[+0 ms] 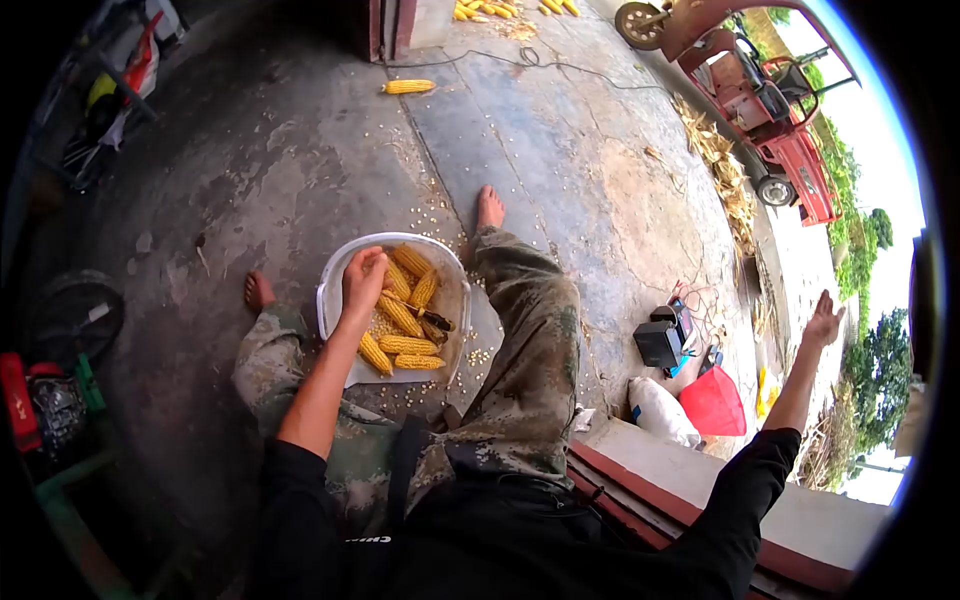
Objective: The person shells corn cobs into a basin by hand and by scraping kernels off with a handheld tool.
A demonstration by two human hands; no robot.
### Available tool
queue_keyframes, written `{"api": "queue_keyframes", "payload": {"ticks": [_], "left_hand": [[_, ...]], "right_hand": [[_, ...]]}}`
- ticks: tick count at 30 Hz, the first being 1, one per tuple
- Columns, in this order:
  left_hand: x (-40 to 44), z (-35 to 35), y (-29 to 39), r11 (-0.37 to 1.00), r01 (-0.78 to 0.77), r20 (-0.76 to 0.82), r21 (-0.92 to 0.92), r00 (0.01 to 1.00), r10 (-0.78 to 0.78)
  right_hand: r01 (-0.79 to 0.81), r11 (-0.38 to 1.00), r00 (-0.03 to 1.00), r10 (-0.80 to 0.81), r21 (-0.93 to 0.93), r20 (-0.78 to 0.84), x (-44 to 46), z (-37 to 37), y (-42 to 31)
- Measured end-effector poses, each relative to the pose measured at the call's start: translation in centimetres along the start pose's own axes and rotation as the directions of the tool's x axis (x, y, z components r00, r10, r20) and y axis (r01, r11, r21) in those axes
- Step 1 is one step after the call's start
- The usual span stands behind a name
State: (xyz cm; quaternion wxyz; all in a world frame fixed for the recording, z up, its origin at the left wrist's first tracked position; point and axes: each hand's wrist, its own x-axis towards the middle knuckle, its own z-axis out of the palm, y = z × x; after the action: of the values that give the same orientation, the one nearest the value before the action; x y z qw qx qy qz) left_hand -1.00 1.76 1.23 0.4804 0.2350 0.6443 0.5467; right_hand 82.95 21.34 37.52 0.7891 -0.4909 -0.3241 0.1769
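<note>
The fingers of the left hand (364, 285) are curled in close together over the white tub (323, 305), and we cannot tell if they pinch anything, because we can't see under them. The fingers of the right hand (824, 320) are spread apart, way out to the side, and we see nothing in them. The yellow cobs (402, 316) lie in a heap inside the tub, which sits on the floor (330, 150) between the bare feet (490, 207). We think a few things could go wrong here. The cobs lean on each other, so if the left hand tugged at a low one, the top ones could roll. If a foot bumped the tub, it could tip, since no hand seems to hold it steady, and the cobs could tumble out. Loose kernels (478, 357) are all around the tub, and a bare foot could slip on them. A dark thing (436, 319) lies among the cobs; we cannot tell what it is, but if it is sharp, it could scratch a finger. One lone cob (407, 87) lies out in front, and anyone who stepped on it without looking could fall, because it is round and might roll.
</note>
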Motion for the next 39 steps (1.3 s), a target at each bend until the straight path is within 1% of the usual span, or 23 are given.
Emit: {"api": "queue_keyframes", "payload": {"ticks": [1, 2, 3, 5, 6, 8, 10, 12, 13, 16, 17, 18, 19, 21, 23, 25, 27, 31, 33, 35, 37, 38, 39], "left_hand": [[-0.6, 0.1, 0.3, 1.0, 0.014, -0.04, -0.001, 0.999, -0.014], [-0.3, 0.1, 0.0, 1.0, -0.006, -0.073, -0.03, 0.997, 0.003], [-0.1, 0.0, -0.5, 0.998, -0.024, -0.104, -0.052, 0.994, 0.019], [0.1, -0.1, -0.2, 0.987, -0.019, -0.105, -0.161, 0.995, 0.003], [0.0, -0.1, 0.1, 0.987, -0.008, -0.111, -0.16, 0.994, -0.01], [0.0, 0.0, 1.2, 0.987, -0.005, -0.117, -0.162, 0.993, -0.014], [0.2, -0.2, 1.5, 0.981, -0.015, -0.111, -0.193, 0.994, -0.007], [-0.1, -0.7, 2.5, 0.982, -0.026, -0.113, -0.188, 0.994, 0.004], [-0.2, -1.1, 2.5, 0.979, -0.019, -0.107, -0.202, 0.994, -0.003], [-0.1, -1.8, 2.3, 0.971, -0.035, -0.136, -0.238, 0.991, 0.002], [-0.2, -1.9, 2.4, 0.97, -0.03, -0.145, -0.241, 0.989, -0.006], [-0.5, -2.1, 2.8, 0.969, -0.041, -0.132, -0.242, 0.991, 0.009], [-0.7, -2.2, 3.2, 0.969, -0.052, -0.117, -0.239, 0.993, 0.025], [-1.1, -2.8, 3.9, 0.969, -0.059, -0.136, -0.242, 0.99, 0.026], [-1.0, -3.5, 4.6, 0.966, -0.07, -0.183, -0.251, 0.983, 0.023], [-1.1, -4.4, 4.9, 0.96, -0.096, -0.213, -0.264, 0.976, 0.039], [-1.3, -5.2, 5.5, 0.953, -0.099, -0.248, -0.286, 0.969, 0.026], [-1.8, -5.9, 5.8, 0.943, -0.123, -0.253, -0.31, 0.967, 0.043], [-2.1, -5.9, 5.9, 0.942, -0.119, -0.25, -0.313, 0.967, 0.039], [-2.2, -5.8, 6.2, 0.942, -0.112, -0.244, -0.317, 0.969, 0.033], [-2.5, -5.6, 6.5, 0.943, -0.107, -0.236, -0.316, 0.971, 0.031], [-2.5, -5.5, 6.6, 0.943, -0.099, -0.236, -0.319, 0.972, 0.022], [-2.6, -5.4, 6.7, 0.943, -0.101, -0.231, -0.318, 0.973, 0.027]], "right_hand": [[0.06, 0.996, 0.997, -0.064, -0.067, -0.049, 1.1, -1.6, -6.5], [0.001, 0.997, 0.997, -0.007, -0.08, -0.074, -1.4, 0.5, -9.6], [-0.013, 0.93, 1.0, 0.022, -0.368, 0.019, -3.2, 1.8, -10.7], [0.068, 0.868, 0.954, 0.089, -0.492, 0.288, -4.4, 2.9, -5.9], [0.024, 0.856, 0.917, 0.187, -0.516, 0.353, -5.9, 4.0, -2.2], [-0.118, 0.812, 0.873, 0.36, -0.572, 0.33, -13.6, 9.3, 5.4], [-0.185, 0.814, 0.733, 0.487, -0.55, 0.475, -24.5, 16.3, 10.9], [-0.15, 0.852, 0.48, 0.506, -0.502, 0.716, -35.6, 22.8, 13.4], [-0.131, 0.875, 0.307, 0.483, -0.467, 0.82, -40.9, 25.5, 13.9], [0.053, 0.843, -0.211, 0.533, -0.535, 0.819, -55.0, 29.8, 15.6], [0.292, 0.895, -0.396, 0.435, -0.339, 0.808, -58.2, 30.3, 16.8], [0.402, 0.9, -0.5, 0.369, -0.168, 0.784, -61.8, 29.8, 18.9], [0.396, 0.907, -0.525, 0.35, -0.141, 0.776, -65.2, 28.6, 21.3], [0.505, 0.851, -0.58, 0.459, -0.145, 0.673, -69.7, 25.9, 27.1], [0.496, 0.851, -0.524, 0.45, -0.171, 0.723, -72.3, 22.8, 31.6], [0.602, 0.769, -0.468, 0.557, -0.214, 0.686, -73.4, 20.3, 35.6], [0.668, 0.69, -0.319, 0.605, -0.28, 0.73, -74.2, 18.2, 38.5], [0.609, 0.709, -0.26, 0.602, -0.356, 0.755, -74.3, 15.6, 41.6], [0.65, 0.631, -0.226, 0.693, -0.424, 0.684, -74.8, 15.4, 42.3], [0.628, 0.646, -0.235, 0.689, -0.433, 0.686, -75.5, 15.2, 42.6], [0.602, 0.656, -0.169, 0.662, -0.456, 0.73, -75.8, 14.9, 42.2], [0.543, 0.73, -0.182, 0.584, -0.414, 0.791, -75.7, 14.8, 42.7], [0.543, 0.729, -0.184, 0.587, -0.416, 0.788, -75.9, 14.5, 43.0]]}}
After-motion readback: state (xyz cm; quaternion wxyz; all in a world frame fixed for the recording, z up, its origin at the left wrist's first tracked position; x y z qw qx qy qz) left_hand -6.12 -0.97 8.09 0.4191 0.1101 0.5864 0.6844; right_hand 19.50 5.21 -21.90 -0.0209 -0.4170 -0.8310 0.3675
